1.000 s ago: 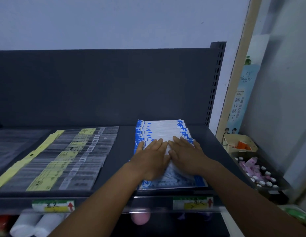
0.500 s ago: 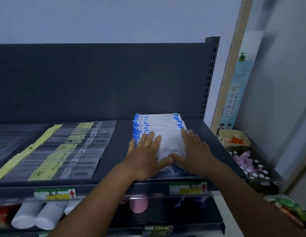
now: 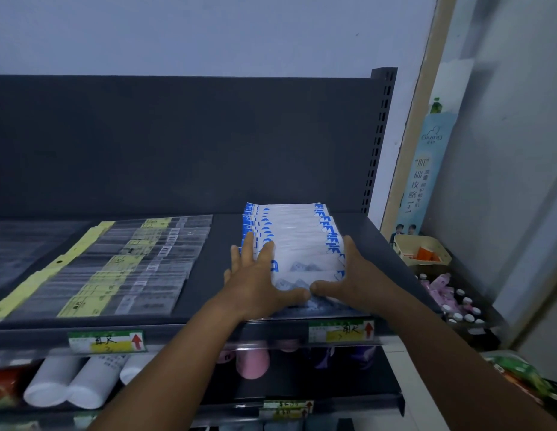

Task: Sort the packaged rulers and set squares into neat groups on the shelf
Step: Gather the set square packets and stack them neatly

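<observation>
Blue-white set-square packs (image 3: 297,241) between hands

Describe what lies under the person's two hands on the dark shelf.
Under the left hand and right hand: a fanned stack of blue-and-white packaged set squares. Its near edge and the shelf beneath are covered.

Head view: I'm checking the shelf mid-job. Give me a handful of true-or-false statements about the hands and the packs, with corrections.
1. Both hands bracket the stack of blue-and-white packaged set squares. True: left hand on its left edge, right hand on its right.
2. The clear, yellow-labelled ruler packs lie right of that stack. False: they lie to its left, apart from it.
3. The right hand lifts one pack clear of the dark grey shelf. False: the stack lies on the shelf.
4. A price tag with a red arrow sits on the shelf edge below the stack. True.
</observation>
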`<act>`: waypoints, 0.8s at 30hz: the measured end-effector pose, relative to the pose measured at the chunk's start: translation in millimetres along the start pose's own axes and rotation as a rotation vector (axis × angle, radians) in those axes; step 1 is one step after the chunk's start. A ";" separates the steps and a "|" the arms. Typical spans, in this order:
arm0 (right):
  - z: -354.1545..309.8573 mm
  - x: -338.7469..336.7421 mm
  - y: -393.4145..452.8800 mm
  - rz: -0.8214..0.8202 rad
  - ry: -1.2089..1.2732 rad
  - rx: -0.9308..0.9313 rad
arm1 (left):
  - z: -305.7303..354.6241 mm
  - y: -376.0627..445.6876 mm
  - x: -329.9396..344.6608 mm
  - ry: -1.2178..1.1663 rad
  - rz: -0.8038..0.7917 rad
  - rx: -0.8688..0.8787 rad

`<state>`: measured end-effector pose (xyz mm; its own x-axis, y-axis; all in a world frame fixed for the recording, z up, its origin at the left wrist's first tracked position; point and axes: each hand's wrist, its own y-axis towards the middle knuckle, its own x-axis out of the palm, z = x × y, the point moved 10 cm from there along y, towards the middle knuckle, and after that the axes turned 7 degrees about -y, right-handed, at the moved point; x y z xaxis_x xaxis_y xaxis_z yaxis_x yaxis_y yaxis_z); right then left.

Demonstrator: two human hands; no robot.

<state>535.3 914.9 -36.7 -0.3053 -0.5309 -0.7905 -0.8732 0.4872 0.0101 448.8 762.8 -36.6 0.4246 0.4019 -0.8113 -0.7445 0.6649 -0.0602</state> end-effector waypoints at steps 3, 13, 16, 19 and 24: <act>-6.6 -0.6 -4.6 -0.017 -0.071 -0.034 | -0.6 0.6 0.4 0.011 -0.010 0.001; -29.8 0.5 0.2 -0.004 -0.548 -0.156 | 17.4 4.2 -4.2 0.269 0.042 0.164; -36.2 9.7 14.5 -0.051 -0.586 -0.171 | 24.0 14.0 1.1 0.329 -0.039 0.199; -37.0 14.7 24.9 -0.076 -0.607 -0.190 | 24.2 18.7 4.7 0.321 -0.035 0.224; -38.0 20.6 34.1 -0.121 -0.580 -0.193 | 23.6 33.8 6.9 0.345 -0.070 0.203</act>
<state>484.8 894.2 -29.4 0.0087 -0.0853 -0.9963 -0.9582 0.2841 -0.0327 438.8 802.9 -30.5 0.2467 0.1395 -0.9590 -0.5887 0.8077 -0.0339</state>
